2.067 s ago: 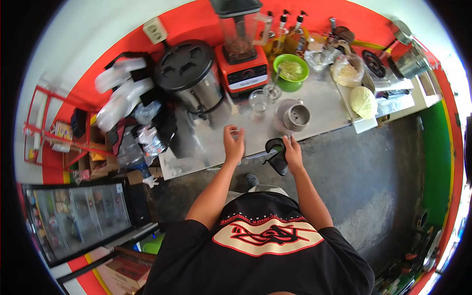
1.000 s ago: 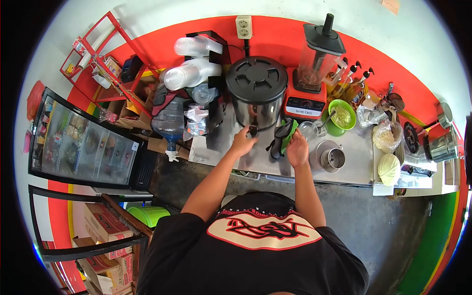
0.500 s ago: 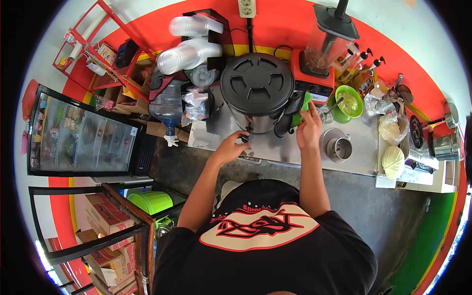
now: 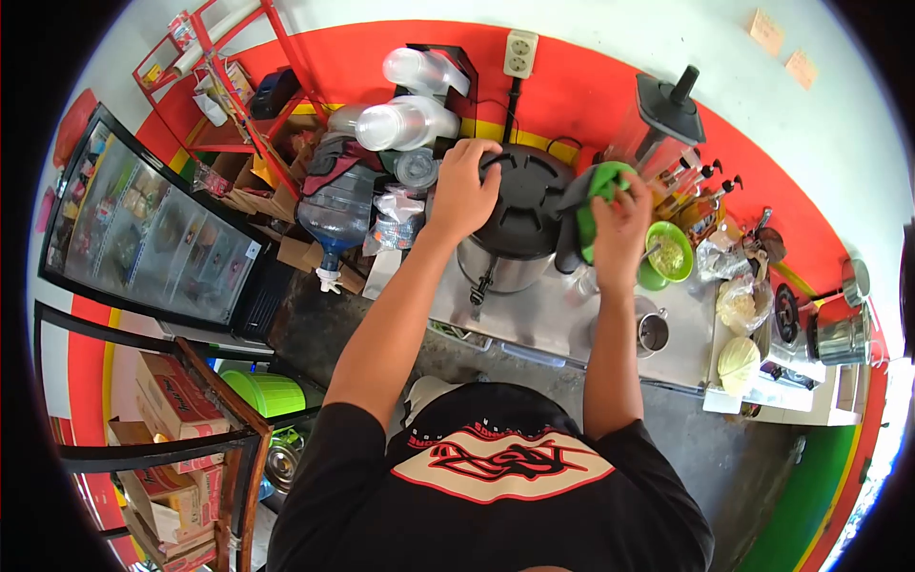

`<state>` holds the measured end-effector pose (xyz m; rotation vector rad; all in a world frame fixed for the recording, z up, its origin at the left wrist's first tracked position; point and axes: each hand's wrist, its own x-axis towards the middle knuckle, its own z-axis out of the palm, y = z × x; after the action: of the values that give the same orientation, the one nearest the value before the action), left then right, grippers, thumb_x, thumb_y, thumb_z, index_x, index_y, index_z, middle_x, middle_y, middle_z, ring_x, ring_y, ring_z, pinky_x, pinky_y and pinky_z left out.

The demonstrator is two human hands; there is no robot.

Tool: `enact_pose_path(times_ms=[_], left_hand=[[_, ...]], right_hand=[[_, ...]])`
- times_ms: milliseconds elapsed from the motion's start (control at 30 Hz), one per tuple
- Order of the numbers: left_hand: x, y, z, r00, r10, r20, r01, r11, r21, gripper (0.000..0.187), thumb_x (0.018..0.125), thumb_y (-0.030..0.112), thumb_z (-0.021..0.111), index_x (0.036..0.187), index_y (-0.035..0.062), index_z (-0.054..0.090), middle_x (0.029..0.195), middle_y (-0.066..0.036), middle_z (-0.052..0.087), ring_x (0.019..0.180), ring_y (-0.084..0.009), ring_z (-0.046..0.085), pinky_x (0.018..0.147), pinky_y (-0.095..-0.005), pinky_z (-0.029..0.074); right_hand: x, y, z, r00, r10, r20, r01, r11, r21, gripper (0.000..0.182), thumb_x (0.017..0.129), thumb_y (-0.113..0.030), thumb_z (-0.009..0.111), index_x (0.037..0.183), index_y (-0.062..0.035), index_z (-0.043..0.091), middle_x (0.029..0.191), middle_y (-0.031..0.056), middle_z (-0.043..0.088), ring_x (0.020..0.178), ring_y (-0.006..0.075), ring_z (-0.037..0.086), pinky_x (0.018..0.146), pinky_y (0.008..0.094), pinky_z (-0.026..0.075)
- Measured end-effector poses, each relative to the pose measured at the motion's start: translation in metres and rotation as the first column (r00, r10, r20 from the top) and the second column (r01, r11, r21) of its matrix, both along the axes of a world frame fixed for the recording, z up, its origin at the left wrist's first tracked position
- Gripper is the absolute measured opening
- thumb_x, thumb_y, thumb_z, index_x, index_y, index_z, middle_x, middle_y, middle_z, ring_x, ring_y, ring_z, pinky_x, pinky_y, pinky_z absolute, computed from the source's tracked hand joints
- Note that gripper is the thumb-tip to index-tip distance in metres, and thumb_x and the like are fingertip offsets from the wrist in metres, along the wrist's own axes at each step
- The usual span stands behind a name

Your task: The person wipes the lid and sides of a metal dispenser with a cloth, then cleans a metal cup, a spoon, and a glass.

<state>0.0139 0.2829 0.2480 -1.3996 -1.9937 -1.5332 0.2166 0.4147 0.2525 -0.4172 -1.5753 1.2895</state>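
A steel drum-shaped container stands on the metal counter, with a small black tap (image 4: 481,288) low on its front and a round black lid (image 4: 522,205) on top. My left hand (image 4: 465,191) is on the left part of that lid, its fingers bent over the edge and partly hidden. Beside the lid's right edge, my right hand (image 4: 621,214) grips a green and black cloth item (image 4: 602,181), raised in front of the blender (image 4: 658,119). A green bowl (image 4: 667,255) of shredded pale food is just right of that hand. Below it sits a steel cup (image 4: 652,331).
Clear plastic cups (image 4: 405,124) are stacked at the back left, above an upturned water jug (image 4: 335,210). Pump bottles (image 4: 701,205) line the wall on the right, near a cabbage (image 4: 738,367) and a steel pot (image 4: 843,338). A glass-door fridge (image 4: 152,229) is at far left.
My left hand has left the tap at the container's front and moved up onto the lid. My right hand has lifted the cloth item slightly. The view has shifted.
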Motion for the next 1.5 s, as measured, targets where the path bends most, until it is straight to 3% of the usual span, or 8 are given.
enact_pose_path(times_ms=[100,233,600,700,867,1000,1333,1500], left_hand=[[-0.016,0.03,-0.024,0.964,0.259,-0.054,-0.265,0.954,-0.142,0.036,0.096,0.018,0.066,0.131,0.0107,0.062,0.127,-0.017,0.068,0.121,-0.0417,0.06,0.103,-0.0526,0.046],[-0.014,0.03,-0.038,0.949,0.316,-0.002,-0.287,0.859,-0.423,0.037,0.102,0.028,0.06,0.136,0.0105,0.06,0.132,-0.016,0.066,0.114,-0.0415,0.066,0.098,-0.0554,0.049],[-0.018,0.027,-0.044,0.964,0.246,0.099,-0.206,0.929,-0.307,0.04,0.111,0.027,0.044,0.142,0.0049,0.055,0.128,-0.02,0.069,0.113,-0.0402,0.067,0.097,-0.0536,0.048],[-0.018,0.025,-0.039,0.953,0.231,0.196,-0.174,0.948,-0.268,0.042,0.112,0.026,0.041,0.148,0.0054,0.049,0.127,-0.021,0.07,0.114,-0.0408,0.067,0.102,-0.0544,0.044],[-0.009,0.022,-0.029,0.915,0.281,0.291,-0.195,0.936,-0.292,0.044,0.111,0.022,0.042,0.154,0.0099,0.043,0.13,-0.018,0.068,0.118,-0.0381,0.065,0.106,-0.0554,0.037],[-0.01,0.022,-0.037,0.934,0.326,0.147,-0.307,0.941,-0.14,0.042,0.108,0.015,0.047,0.151,0.0146,0.048,0.135,-0.01,0.063,0.123,-0.0324,0.06,0.103,-0.0512,0.038],[-0.015,0.025,-0.041,0.969,0.186,0.161,-0.17,0.979,-0.111,0.031,0.106,0.008,0.052,0.136,0.007,0.061,0.124,-0.017,0.071,0.113,-0.0399,0.064,0.096,-0.0488,0.048],[-0.018,0.023,-0.045,0.975,0.171,0.141,-0.148,0.976,-0.16,0.04,0.097,0.001,0.057,0.135,0.0135,0.059,0.136,-0.01,0.067,0.114,-0.0371,0.061,0.092,-0.0513,0.047]], right_hand=[[-0.016,-0.005,-0.022,0.825,-0.123,0.551,-0.189,0.859,0.476,0.062,0.095,-0.012,0.071,0.151,-0.0002,0.049,0.139,0.0243,0.061,0.129,0.0414,0.06,0.11,0.0435,0.047],[-0.019,-0.055,-0.034,0.718,-0.435,0.544,-0.079,0.726,0.684,0.064,0.101,-0.027,0.065,0.155,0.0003,0.044,0.159,0.0247,0.046,0.15,0.0422,0.041,0.12,0.0509,0.037],[-0.114,0.037,-0.018,0.559,-0.469,0.684,-0.081,0.79,0.608,0.058,0.104,-0.05,0.053,0.149,-0.0137,0.057,0.156,0.0135,0.055,0.148,0.0374,0.045,0.121,0.0535,0.035],[-0.14,0.036,-0.005,0.489,-0.348,0.8,-0.251,0.822,0.511,0.053,0.104,-0.048,0.055,0.146,-0.0161,0.06,0.156,0.0096,0.055,0.147,0.0358,0.047,0.121,0.052,0.036],[-0.136,0.003,-0.004,0.666,-0.178,0.724,-0.443,0.687,0.576,0.041,0.103,-0.032,0.058,0.139,-0.0162,0.066,0.152,0.0086,0.059,0.147,0.0352,0.047,0.124,0.051,0.033],[-0.089,-0.028,0.002,0.639,-0.096,0.763,-0.45,0.758,0.472,0.034,0.097,-0.015,0.065,0.13,-0.0117,0.071,0.152,0.008,0.059,0.151,0.0361,0.043,0.126,0.0539,0.029],[0.0,-0.029,-0.031,0.717,-0.21,0.665,-0.09,0.918,0.386,0.041,0.104,-0.008,0.055,0.145,-0.0044,0.058,0.157,0.0183,0.052,0.154,0.0333,0.039,0.125,0.0456,0.029],[-0.031,0.036,-0.038,0.781,-0.09,0.618,0.094,0.995,0.027,0.047,0.114,-0.025,0.044,0.153,0.001,0.047,0.145,0.0187,0.059,0.139,0.028,0.053,0.117,0.0335,0.035]])
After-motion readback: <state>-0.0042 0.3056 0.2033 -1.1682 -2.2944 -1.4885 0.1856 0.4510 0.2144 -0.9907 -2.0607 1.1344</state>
